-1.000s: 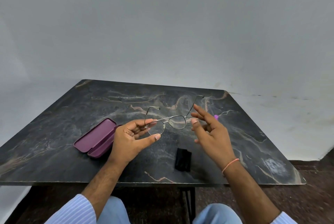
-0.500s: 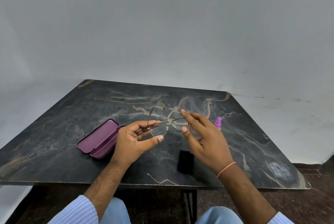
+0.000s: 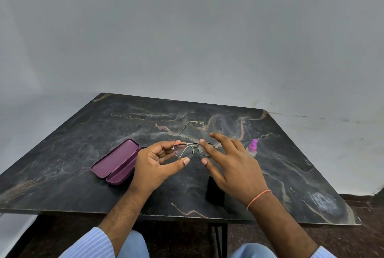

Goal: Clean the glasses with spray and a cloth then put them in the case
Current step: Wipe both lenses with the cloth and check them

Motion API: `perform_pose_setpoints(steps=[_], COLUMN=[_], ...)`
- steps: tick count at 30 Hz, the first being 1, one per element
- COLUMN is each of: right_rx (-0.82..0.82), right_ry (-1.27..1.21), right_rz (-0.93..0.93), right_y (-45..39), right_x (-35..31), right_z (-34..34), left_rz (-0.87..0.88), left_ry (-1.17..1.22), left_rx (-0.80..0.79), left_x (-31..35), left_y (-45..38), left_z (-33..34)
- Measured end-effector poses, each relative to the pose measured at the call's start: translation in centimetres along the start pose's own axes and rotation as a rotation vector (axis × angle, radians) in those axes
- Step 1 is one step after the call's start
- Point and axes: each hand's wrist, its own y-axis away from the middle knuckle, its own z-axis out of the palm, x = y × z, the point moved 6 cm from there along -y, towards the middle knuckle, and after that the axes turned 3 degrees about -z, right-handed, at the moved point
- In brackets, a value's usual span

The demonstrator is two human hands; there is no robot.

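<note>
One open purple case point(image 3: 116, 163) lies empty beside the left hand point(image 3: 154, 164).

On the table point(image 3: 83, 143), the case point(image 3: 116, 162) lies left of the cloth point(image 3: 215, 192), spray bottle point(image 3: 252, 148) right.

Above a dark marbled desk point(image 3: 124, 120), the left hand point(image 3: 154, 164) pinches wire-rimmed glasses point(image 3: 188, 149); the right hand point(image 3: 232, 162) hovers, fingers point(image 3: 207, 149) spread. Purple case point(image 3: 116, 162) (lid open) near the left edge, spray bottle point(image 3: 252, 148) rightward, black cloth point(image 3: 215, 191) by the near edge.
</note>
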Motion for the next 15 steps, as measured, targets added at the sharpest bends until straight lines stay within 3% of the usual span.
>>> perform_pose_setpoints(steps=[5, 9, 12, 15], right_rx=[0.025, 0.196, 0.324, 0.342], right_ry=[-0.007, -0.116, -0.184, -0.149], right_rz=[-0.030, -0.028, -0.143, -0.259], right_y=[-0.5, -1.7, -2.5, -3.2], right_x=[-0.1, -0.3, -1.3, -2.5], right_z=[-1.4, -4.6, -6.9, -8.0], left_rz=[-0.016, -0.029, -0.032, -0.046], left_ry=[0.011, 0.014, 0.027, 0.067], left_rx=[0.006, -0.004, -0.003, -0.001], left_x=[-0.1, -0.2, -0.1, -0.1], left_y=[0.1, 0.0, 0.1, 0.2], left_z=[0.0, 0.2, 0.3, 0.2])
